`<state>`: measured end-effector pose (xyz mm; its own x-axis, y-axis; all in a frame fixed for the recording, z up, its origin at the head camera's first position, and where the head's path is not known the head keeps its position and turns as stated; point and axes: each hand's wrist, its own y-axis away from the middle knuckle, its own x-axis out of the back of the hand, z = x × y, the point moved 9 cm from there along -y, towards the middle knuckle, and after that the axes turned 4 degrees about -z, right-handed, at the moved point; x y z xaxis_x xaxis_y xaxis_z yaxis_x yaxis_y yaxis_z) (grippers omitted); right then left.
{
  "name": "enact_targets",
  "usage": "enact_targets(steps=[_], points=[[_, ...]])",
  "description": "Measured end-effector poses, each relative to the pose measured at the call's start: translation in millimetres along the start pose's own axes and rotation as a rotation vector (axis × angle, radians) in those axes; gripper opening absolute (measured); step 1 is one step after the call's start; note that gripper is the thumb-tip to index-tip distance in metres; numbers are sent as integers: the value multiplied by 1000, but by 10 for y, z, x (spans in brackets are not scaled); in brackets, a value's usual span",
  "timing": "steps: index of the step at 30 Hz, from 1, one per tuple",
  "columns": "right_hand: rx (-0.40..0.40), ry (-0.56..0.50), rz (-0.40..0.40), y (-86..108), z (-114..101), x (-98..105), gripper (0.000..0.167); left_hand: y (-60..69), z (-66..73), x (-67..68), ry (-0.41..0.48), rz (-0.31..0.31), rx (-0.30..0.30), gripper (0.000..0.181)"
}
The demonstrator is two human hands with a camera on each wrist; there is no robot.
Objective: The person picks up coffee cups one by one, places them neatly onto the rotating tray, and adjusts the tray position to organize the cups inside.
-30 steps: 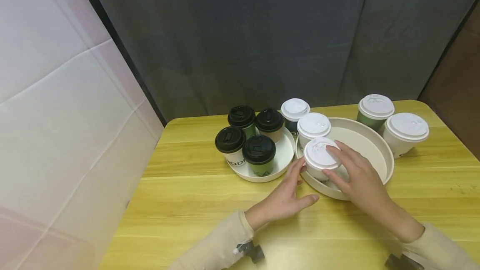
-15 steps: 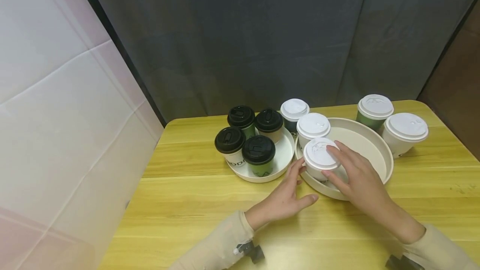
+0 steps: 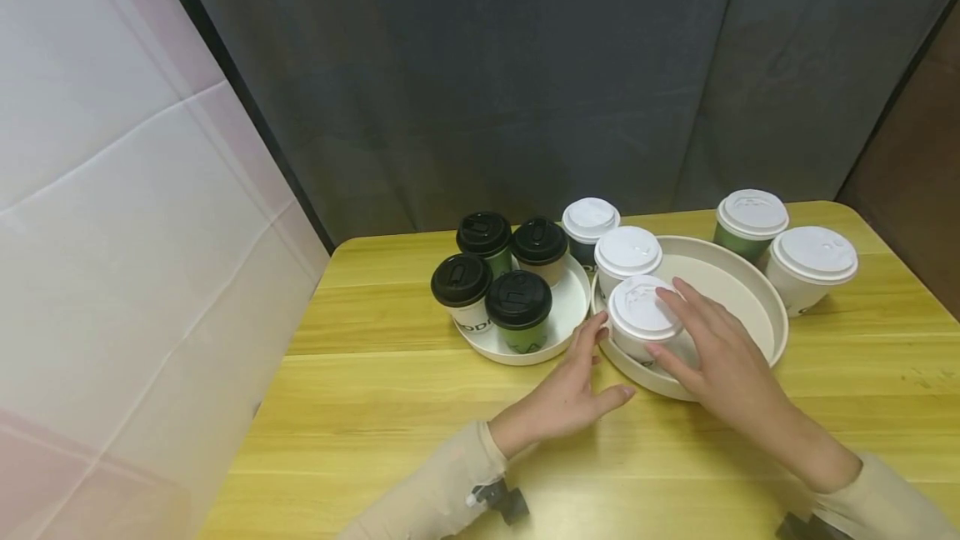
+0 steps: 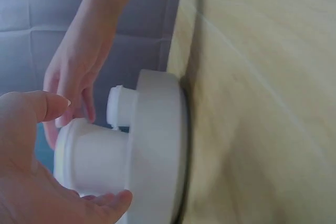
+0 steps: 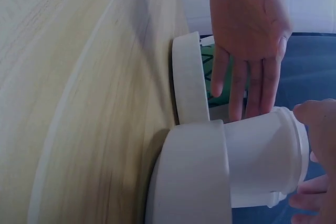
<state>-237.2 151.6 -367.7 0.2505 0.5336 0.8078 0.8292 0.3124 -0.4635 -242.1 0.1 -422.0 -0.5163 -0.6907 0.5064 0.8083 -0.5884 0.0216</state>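
In the head view a white-lidded paper cup stands upright at the near left of the round cream tray. My left hand is left of this cup with its fingers straight; the right wrist view shows its palm and extended fingers beside the cup. My right hand is on the other side, its fingers loosely spread at the lid, thumb and fingertips at or very near the rim; firm contact cannot be told. Behind that cup stands another white-lidded cup, partly hidden.
Several black-lidded cups stand on a smaller white plate at the left. A dark cup with a white lid is behind. Right of the tray are a green cup and a larger white cup. A dark curtain hangs behind the table.
My right hand has shifted very slightly right, and its fingers look a little looser at the lid. My left hand has hardly moved; the cups stay in place.
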Motion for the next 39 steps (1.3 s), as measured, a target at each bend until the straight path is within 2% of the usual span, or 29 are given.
enact_targets(steps=[4, 8, 12, 15, 19, 21, 25, 31, 34, 39], points=[[-6, -2, -4, 3, 3, 88, 76, 8, 69, 103, 30, 25, -4, 95], [7, -3, 18, 20, 17, 232, 79, 55, 209, 198, -19, 57, -46, 97], [48, 15, 47, 73, 59, 376, 78, 111, 428, 247, -172, 120, -139, 100], [83, 36, 57, 132, 110, 450, 69, 156, 640, 238, -321, 174, -261, 102], [135, 77, 54, 220, 185, 501, 67, 211, 882, 142, -533, 224, -420, 104], [154, 99, 44, 268, 231, 508, 70, 223, 955, 64, -617, 226, -469, 105], [167, 142, 6, 357, 350, 500, 72, 199, 992, -128, -700, 177, -504, 104], [168, 192, -38, 467, 538, 442, 68, 98, 913, -475, -735, 41, -496, 105], [155, 203, -64, 523, 629, 395, 69, 48, 846, -661, -824, -23, -469, 105], [113, 217, -132, 626, 774, 277, 78, -28, 676, -936, -976, -121, -376, 101]])
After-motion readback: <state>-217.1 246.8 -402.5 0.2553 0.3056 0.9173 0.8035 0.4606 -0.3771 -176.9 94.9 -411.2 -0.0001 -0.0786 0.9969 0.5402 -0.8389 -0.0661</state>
